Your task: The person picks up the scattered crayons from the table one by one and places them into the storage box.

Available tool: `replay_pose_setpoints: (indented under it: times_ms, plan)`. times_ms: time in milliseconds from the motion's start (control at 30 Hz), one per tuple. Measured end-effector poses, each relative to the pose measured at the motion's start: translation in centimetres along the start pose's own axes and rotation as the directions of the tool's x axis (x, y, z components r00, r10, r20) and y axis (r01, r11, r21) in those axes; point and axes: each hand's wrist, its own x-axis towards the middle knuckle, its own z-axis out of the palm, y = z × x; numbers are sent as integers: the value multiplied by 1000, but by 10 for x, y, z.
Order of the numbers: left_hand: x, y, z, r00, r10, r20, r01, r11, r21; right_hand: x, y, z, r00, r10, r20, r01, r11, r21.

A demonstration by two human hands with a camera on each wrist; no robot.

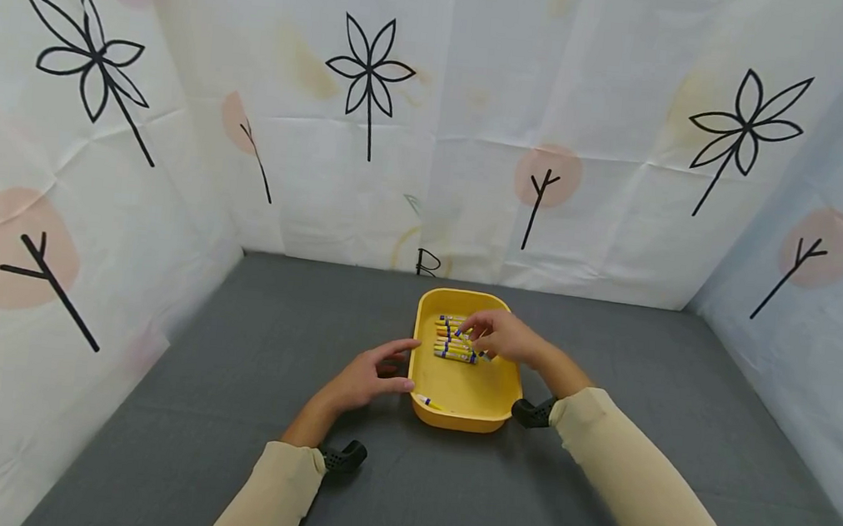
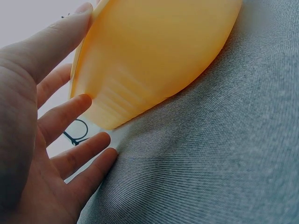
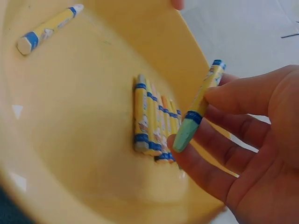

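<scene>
crayon in hand [image 3: 198, 108]: pale green tip, yellow wrapper with blue bands, tilted, pinched above the tray
row of crayons [image 3: 156, 122]: side by side on the tray floor
lone crayon [image 3: 48, 28]: apart, near the tray's wall
tray [image 1: 464, 392]: yellow, on grey cloth

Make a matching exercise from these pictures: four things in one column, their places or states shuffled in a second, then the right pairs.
Things
1. light green crayon
2. lone crayon
3. left hand
4. row of crayons

Places or states
A. lies side by side on the floor of the yellow tray
B. pinched in the fingers of the right hand
C. rests against the tray's outer wall
D. lies apart from the others, near the tray's wall

Pairs: 1-B, 2-D, 3-C, 4-A
</scene>
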Motion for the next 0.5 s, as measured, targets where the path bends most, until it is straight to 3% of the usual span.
replay_pose_setpoints:
  times_ms: [300,500]
  plan:
    - [0,1,0,1000,4,0,-4,1000,-7,14,-2,12,992,-56,110,78,975,-207]
    - [0,0,1,1000,16,3,-16,1000,-8,17,-5,16,990,-44,132,73,971,-230]
